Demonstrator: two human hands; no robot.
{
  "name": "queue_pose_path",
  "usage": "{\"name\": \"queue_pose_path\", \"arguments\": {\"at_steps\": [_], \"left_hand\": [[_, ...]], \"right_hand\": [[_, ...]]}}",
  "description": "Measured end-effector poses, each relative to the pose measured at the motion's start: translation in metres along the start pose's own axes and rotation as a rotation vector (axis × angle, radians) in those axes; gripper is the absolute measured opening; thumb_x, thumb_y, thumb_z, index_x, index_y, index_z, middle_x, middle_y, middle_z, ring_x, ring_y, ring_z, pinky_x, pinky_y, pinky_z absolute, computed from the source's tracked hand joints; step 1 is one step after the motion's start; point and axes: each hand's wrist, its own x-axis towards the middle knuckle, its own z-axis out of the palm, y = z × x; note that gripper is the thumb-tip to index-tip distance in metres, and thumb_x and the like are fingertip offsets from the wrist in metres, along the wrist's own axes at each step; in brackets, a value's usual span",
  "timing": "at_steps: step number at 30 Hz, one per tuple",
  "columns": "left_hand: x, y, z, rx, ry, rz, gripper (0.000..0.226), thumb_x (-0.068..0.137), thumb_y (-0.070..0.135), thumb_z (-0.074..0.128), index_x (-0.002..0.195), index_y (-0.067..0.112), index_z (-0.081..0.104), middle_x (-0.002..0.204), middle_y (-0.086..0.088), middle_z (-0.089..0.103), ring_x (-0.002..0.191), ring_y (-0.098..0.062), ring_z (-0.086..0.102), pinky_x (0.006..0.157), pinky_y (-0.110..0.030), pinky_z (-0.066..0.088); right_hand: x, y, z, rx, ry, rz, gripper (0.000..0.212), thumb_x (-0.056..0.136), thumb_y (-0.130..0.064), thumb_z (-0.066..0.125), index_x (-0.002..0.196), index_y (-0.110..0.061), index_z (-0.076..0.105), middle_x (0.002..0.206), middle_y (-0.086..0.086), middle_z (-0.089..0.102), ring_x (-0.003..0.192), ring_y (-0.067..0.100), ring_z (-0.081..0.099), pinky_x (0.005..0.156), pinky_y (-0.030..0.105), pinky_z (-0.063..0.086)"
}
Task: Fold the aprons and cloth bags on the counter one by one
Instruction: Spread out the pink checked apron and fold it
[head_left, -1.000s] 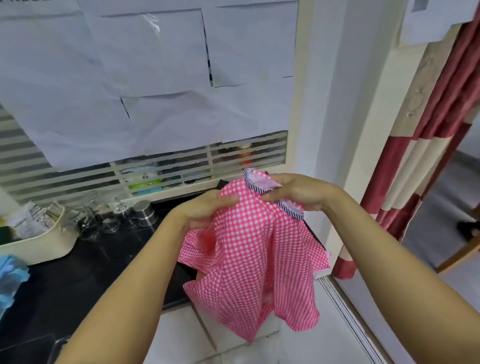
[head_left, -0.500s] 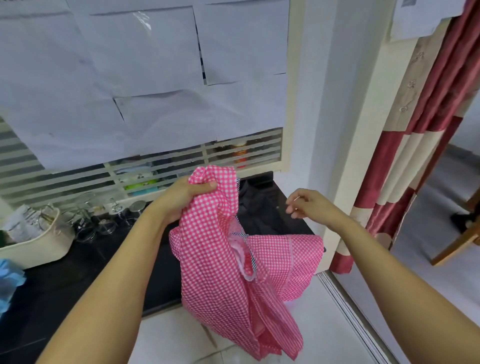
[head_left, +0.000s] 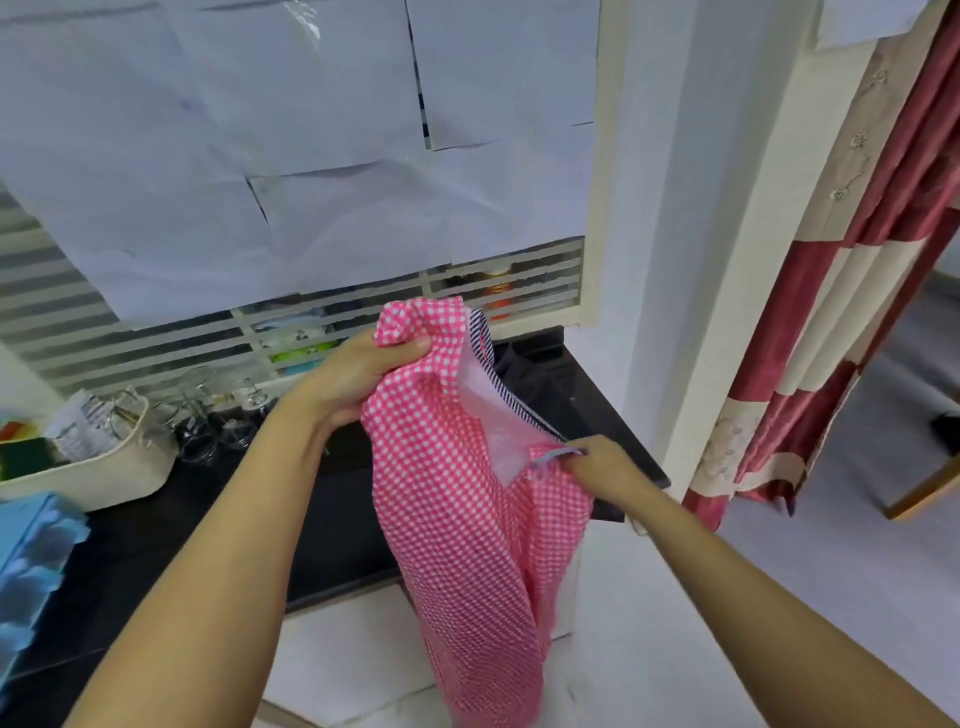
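Note:
A pink-and-white checked apron (head_left: 457, 519) with dark striped trim hangs in the air in front of the black counter (head_left: 156, 530). My left hand (head_left: 358, 374) is clenched on a bunched top corner of it, held high. Lower and to the right, my right hand (head_left: 597, 462) pinches the striped trim edge. The apron's pale inner side shows between the two hands, and its bottom drops below the counter's front edge. A dark cloth (head_left: 535, 379) lies on the counter behind the apron, mostly hidden.
A cream basket (head_left: 104, 467) with sponges and packets stands at the counter's left, with glass jars (head_left: 218, 426) beside it. A blue object (head_left: 31, 561) sits at the far left. A white pillar (head_left: 691, 260) and a red-and-cream curtain (head_left: 831, 338) stand to the right.
Both hands held the apron's top a second ago. The right hand then let go, dropped lower and now pinches the striped trim; the left hand kept its grip and the apron hangs longer.

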Motion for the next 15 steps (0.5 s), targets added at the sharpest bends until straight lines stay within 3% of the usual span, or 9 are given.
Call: {"name": "queue_pose_path", "arguments": {"at_steps": [2,4,5,7,8,10,12,14,15], "left_hand": [[-0.005,0.002,-0.009,0.147,-0.055,-0.020,0.049,0.060,0.035,0.079,0.103,0.020,0.062,0.087,0.004,0.075,0.080,-0.012,0.071,0.069,-0.025,0.056],[-0.007,0.001,-0.011,0.338,-0.068,-0.087,0.074,0.049,0.066,0.078,0.105,0.022,0.061,0.095,0.001,0.074,0.086,-0.017,0.070,0.077,-0.030,0.055],[-0.008,-0.001,-0.008,0.405,-0.086,-0.132,0.071,0.057,0.075,0.066,0.104,0.023,0.061,0.099,-0.002,0.071,0.090,-0.019,0.068,0.083,-0.032,0.053],[-0.011,-0.004,0.002,0.442,-0.145,-0.221,0.052,0.078,0.068,0.044,0.107,0.027,0.058,0.108,-0.001,0.065,0.097,-0.018,0.063,0.087,-0.032,0.049],[-0.011,-0.007,0.005,0.438,-0.179,-0.255,0.050,0.081,0.064,0.044,0.112,0.027,0.059,0.112,-0.002,0.065,0.102,-0.020,0.062,0.090,-0.033,0.049],[-0.017,-0.009,0.014,0.423,-0.321,-0.281,0.050,0.077,0.057,0.059,0.110,0.021,0.069,0.110,-0.004,0.069,0.101,-0.022,0.065,0.094,-0.035,0.051],[-0.029,-0.012,0.023,0.312,-0.467,-0.224,0.044,0.064,0.053,0.077,0.091,0.019,0.078,0.093,-0.002,0.073,0.087,-0.016,0.068,0.081,-0.026,0.056],[-0.040,-0.015,0.029,0.155,-0.516,-0.110,0.047,0.047,0.052,0.090,0.083,0.023,0.079,0.087,0.002,0.074,0.079,-0.010,0.069,0.072,-0.023,0.055],[-0.045,-0.016,0.031,0.071,-0.493,-0.054,0.051,0.039,0.049,0.093,0.083,0.027,0.079,0.088,0.003,0.075,0.081,-0.009,0.070,0.072,-0.024,0.055]], "right_hand": [[-0.013,-0.001,-0.030,0.100,-0.113,0.018,0.026,0.095,-0.026,0.054,0.087,-0.008,0.071,0.083,0.008,0.071,0.074,0.020,0.064,0.065,0.022,0.045],[-0.029,-0.007,-0.057,0.239,-0.185,0.057,0.039,0.095,-0.036,0.056,0.066,-0.013,0.067,0.060,-0.002,0.066,0.054,0.009,0.060,0.052,0.016,0.042],[-0.034,-0.009,-0.068,0.304,-0.251,0.067,0.046,0.095,-0.037,0.055,0.055,-0.016,0.064,0.052,-0.006,0.062,0.046,0.006,0.056,0.047,0.015,0.041],[-0.041,-0.010,-0.084,0.330,-0.391,0.073,0.046,0.089,-0.042,0.057,0.050,-0.016,0.063,0.053,-0.004,0.061,0.046,0.010,0.057,0.050,0.019,0.044],[-0.044,-0.012,-0.089,0.269,-0.464,0.068,0.042,0.081,-0.048,0.061,0.056,-0.014,0.063,0.058,-0.001,0.061,0.050,0.013,0.056,0.054,0.022,0.045],[-0.056,-0.015,-0.096,0.171,-0.645,0.038,0.039,0.074,-0.049,0.064,0.071,-0.011,0.062,0.065,0.000,0.062,0.056,0.013,0.058,0.060,0.024,0.048],[-0.070,-0.017,-0.103,0.204,-0.789,-0.055,0.030,0.076,-0.041,0.070,0.084,-0.012,0.066,0.075,-0.005,0.069,0.067,0.008,0.064,0.068,0.022,0.052],[-0.084,-0.019,-0.112,0.323,-0.878,-0.256,0.018,0.077,-0.023,0.074,0.093,-0.018,0.070,0.085,-0.009,0.071,0.078,0.002,0.064,0.074,0.018,0.052],[-0.091,-0.021,-0.118,0.390,-0.951,-0.356,0.028,0.072,-0.016,0.076,0.099,-0.019,0.071,0.092,-0.010,0.071,0.083,0.001,0.063,0.076,0.017,0.051]]}}
